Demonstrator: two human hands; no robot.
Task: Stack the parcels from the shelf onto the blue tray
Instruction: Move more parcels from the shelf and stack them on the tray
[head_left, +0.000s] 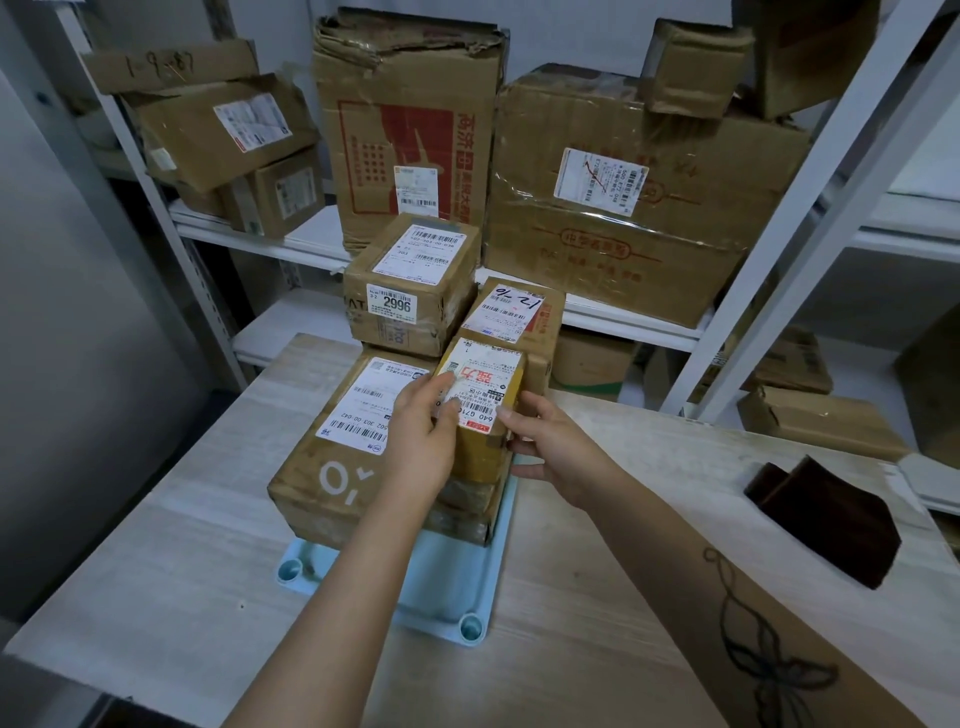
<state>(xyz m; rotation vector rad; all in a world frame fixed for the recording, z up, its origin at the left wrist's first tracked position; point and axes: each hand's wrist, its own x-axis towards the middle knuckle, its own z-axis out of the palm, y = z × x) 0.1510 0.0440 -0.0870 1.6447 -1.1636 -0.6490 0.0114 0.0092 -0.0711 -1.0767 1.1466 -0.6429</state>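
Since the large brown box with the white logo (332, 457) already fills the left side of the blue tray (452, 584), this step looks like seating another parcel on the right-hand pile. The left hand (426, 441) curls its fingers over the left edge of the small yellow parcel (485, 384), and the right hand (553, 452) clasps its right side, thumb on the label. The parcel sits atop taped brown parcels (465, 501) at the tray's right, just near of the box with the handwritten label (511, 317). The 2996 box (410, 291) rides on the far end of the large box. Next, I judge, the hands should square the yellow parcel on the pile, let go, then reach to the shelf for more. On the shelf, tilted cartons (223, 130) lie far left, a tall torn carton (410, 130) stands in the middle and a wide taped carton (639, 208) to the right. The stack itself stands between the person and those. A dark brown object (826, 519) lies on the wooden table (156, 545) well right of the tray.
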